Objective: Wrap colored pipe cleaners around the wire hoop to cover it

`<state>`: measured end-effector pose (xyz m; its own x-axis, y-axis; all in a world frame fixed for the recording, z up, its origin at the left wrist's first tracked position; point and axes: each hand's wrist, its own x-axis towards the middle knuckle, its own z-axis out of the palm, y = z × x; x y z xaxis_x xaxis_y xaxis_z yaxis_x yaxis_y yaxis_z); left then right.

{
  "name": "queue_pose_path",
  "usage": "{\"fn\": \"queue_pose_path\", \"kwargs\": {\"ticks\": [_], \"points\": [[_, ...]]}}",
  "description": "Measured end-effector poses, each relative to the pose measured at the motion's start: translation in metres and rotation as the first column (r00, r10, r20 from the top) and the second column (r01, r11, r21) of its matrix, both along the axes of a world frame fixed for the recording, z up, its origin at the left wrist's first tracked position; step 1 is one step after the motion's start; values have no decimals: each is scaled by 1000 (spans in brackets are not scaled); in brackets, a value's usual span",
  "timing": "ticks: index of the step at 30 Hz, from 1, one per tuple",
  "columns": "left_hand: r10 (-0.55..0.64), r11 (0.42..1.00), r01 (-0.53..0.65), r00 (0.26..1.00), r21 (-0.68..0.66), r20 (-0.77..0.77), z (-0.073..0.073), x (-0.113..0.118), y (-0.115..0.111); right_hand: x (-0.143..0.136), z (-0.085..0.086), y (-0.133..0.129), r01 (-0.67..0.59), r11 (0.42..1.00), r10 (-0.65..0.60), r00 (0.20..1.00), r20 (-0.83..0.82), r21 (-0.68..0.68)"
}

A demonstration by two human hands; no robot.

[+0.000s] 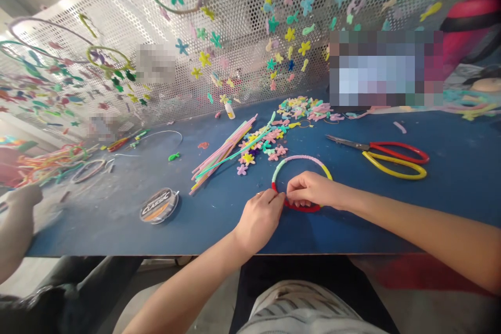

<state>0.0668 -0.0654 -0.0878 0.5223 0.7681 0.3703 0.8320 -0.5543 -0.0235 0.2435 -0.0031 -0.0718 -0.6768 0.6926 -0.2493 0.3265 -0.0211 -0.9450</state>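
A hoop [303, 158] wrapped in pink, mint, yellow and red fuzzy stems lies on the blue table in front of me. My left hand [263, 214] is closed on the hoop's red left side, thumb and fingers pinched together. Just inside the ring, my right hand [309, 189] has its fingers curled by the red stretch, close to the left fingertips; what they pinch is hidden. Beyond the hoop are fuzzy flower shapes [248, 158] and a bundle of pastel pipe cleaners [223, 154].
Scissors [368, 146] with red and yellow handles lie at right. A spool of clear line [159, 205] sits at left. A small white bottle [229, 110] stands near the perforated metal panel [235, 21]. Hanging flower mobiles dangle above; another person's arm [18, 224] reaches in at far left.
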Motion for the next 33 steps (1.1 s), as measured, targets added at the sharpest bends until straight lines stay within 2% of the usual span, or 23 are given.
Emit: {"fn": "queue_pose_path", "kwargs": {"ticks": [6,10,15,20,23,28,33], "points": [[53,994,-33,978,-100,203,6,0,0,2,-1,-2,-16,997,15,1000,17,72],[88,974,-7,933,-226,350,13,-1,-5,5,0,-2,-71,973,55,996,76,218],[136,943,28,878,-332,458,16,-3,-11,7,2,-2,-92,876,35,991,127,473],[153,924,58,849,-378,505,14,-7,-12,8,2,-2,-66,786,-27,990,140,615],[161,919,66,838,-388,522,14,-8,-12,9,2,-3,-98,701,-18,988,156,706],[191,896,84,814,-437,548,17,-10,-14,17,5,-1,-169,646,-5,974,226,744],[265,827,116,783,-551,563,22,-17,-14,26,9,5,-191,646,-1,968,250,739]]}}
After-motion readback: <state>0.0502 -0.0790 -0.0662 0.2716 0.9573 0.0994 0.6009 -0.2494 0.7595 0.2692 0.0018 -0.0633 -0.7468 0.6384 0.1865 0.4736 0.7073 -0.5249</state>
